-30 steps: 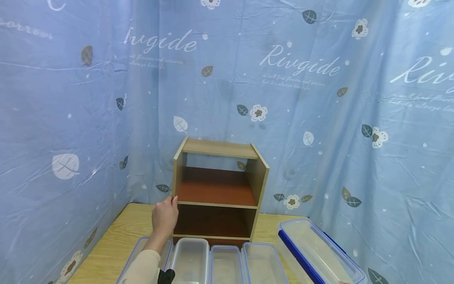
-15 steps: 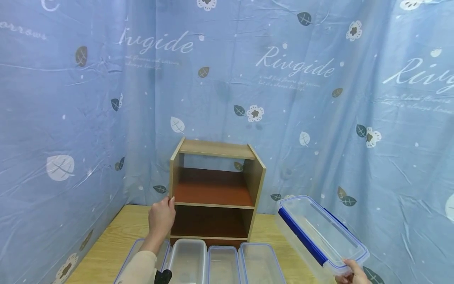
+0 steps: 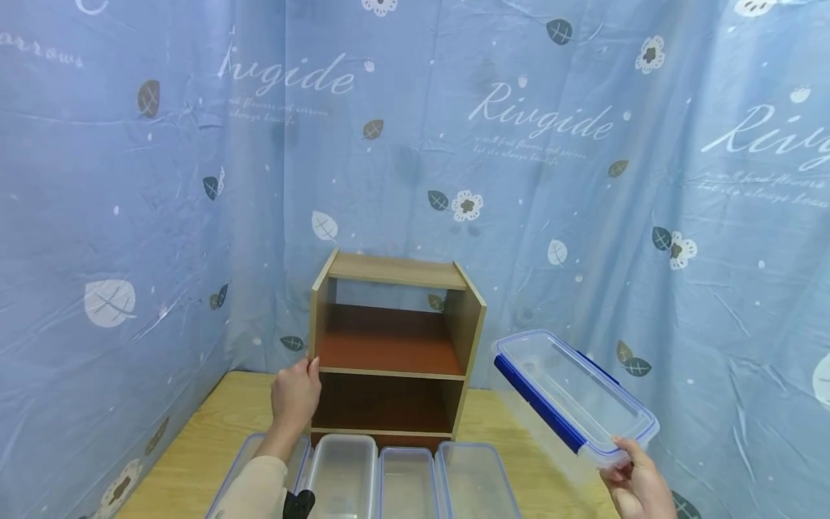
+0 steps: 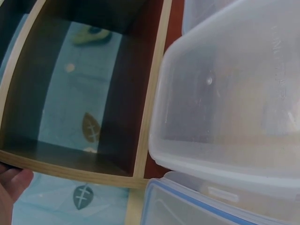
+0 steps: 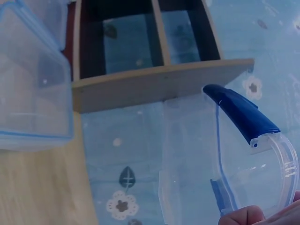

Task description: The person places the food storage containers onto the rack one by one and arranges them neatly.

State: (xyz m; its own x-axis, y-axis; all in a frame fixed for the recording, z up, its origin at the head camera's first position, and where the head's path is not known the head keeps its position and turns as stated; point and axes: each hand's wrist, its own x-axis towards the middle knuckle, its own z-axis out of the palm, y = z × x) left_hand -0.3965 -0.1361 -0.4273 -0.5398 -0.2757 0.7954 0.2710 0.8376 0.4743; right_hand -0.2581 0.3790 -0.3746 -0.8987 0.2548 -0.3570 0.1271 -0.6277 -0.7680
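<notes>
My left hand (image 3: 297, 393) grips the front edge of the left side panel of a small wooden shelf (image 3: 395, 271). In the left wrist view, the fingertips (image 4: 18, 183) show at the panel's edge. On the right, my right hand (image 3: 638, 479) holds a clear plastic food container (image 3: 577, 396) by its near end, thumb on top of the lid. The container is tilted, held above the table to the right of the shelf. Its long sides carry dark blue clips (image 5: 248, 115). Through the clear walls I see no contents.
Several clear lidless-looking containers stand in a row before the shelf, among them a frosted one (image 3: 344, 476) and a blue-rimmed one (image 3: 480, 479). A wooden table (image 3: 194, 447) bears everything. Blue patterned curtain (image 3: 389, 180) hangs behind and on both sides.
The clipped container has risen and shifted slightly left, and my right hand has come into view with it. My left hand stays on the shelf panel.
</notes>
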